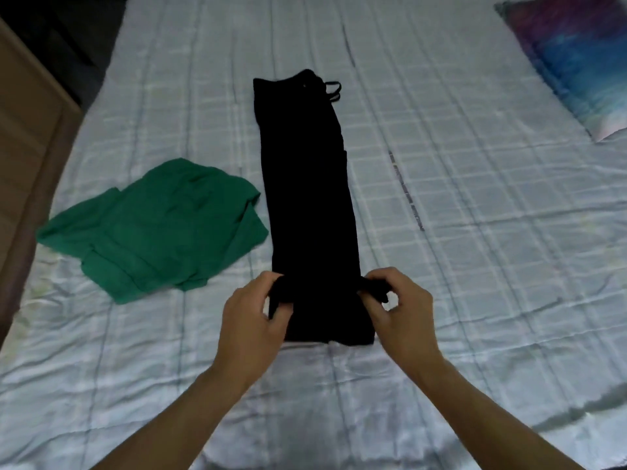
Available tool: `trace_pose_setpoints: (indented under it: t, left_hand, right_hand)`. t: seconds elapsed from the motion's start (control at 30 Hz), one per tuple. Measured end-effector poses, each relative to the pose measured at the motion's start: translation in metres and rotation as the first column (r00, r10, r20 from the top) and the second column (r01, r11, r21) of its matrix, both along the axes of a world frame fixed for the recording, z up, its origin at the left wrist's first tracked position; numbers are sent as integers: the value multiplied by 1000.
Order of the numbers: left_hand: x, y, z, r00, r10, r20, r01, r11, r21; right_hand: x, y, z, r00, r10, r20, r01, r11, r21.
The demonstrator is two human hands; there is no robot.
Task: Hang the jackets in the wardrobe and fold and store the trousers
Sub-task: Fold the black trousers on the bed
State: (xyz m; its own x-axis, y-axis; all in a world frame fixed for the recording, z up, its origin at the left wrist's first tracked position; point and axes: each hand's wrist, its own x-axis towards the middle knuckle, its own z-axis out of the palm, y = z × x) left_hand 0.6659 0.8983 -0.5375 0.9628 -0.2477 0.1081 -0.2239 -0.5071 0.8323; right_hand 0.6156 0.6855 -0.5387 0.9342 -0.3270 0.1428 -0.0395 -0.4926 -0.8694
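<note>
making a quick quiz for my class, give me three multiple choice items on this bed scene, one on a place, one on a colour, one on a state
1. Where does the green garment lie relative to the black trousers?
A. on top of them
B. beside them, toward the picture's left
C. on the pillow

2. What colour are the trousers being folded?
A. black
B. red
C. white

3. What are the hands doing?
A. both hang idle
B. only one touches the trousers
C. left hand and right hand each pinch an edge near the trousers' near end

Answers: 1 B, the green cloth lies on the bedsheet alongside; 2 A, the fabric is black; 3 C, fingers curl round both side edges.
</note>
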Motion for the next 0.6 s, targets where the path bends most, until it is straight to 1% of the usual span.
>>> trace_pose_setpoints:
  t: [0.07,0.17,0.27,0.37,0.5,0.6]
  left_hand:
    - [30,-12,10,999,50,9,-50,999,-18]
    - [76,-29,21,992,122,16,-122,992,-24]
    - [120,-44,26,987,162,15,-162,986,-42]
    - [159,-53,24,977,212,5,-212,976,-54]
    - [216,-56,20,964,262,-49,-266,960,-83]
    - [261,-60,19,957,270,-101,-281,953,-111]
  right_hand:
    - [38,-12,12,999,31,35,-32,999,30]
    - [90,-31,22,998,60,22,-62,994,93]
    - [141,-43,26,998,57,-3,-56,987,150]
    - [186,-48,23,999,50,-13,-47,987,153]
    - [245,-53,21,998,59,-28,-54,987,153]
    - [294,-58,21,997,62,-54,-53,987,151]
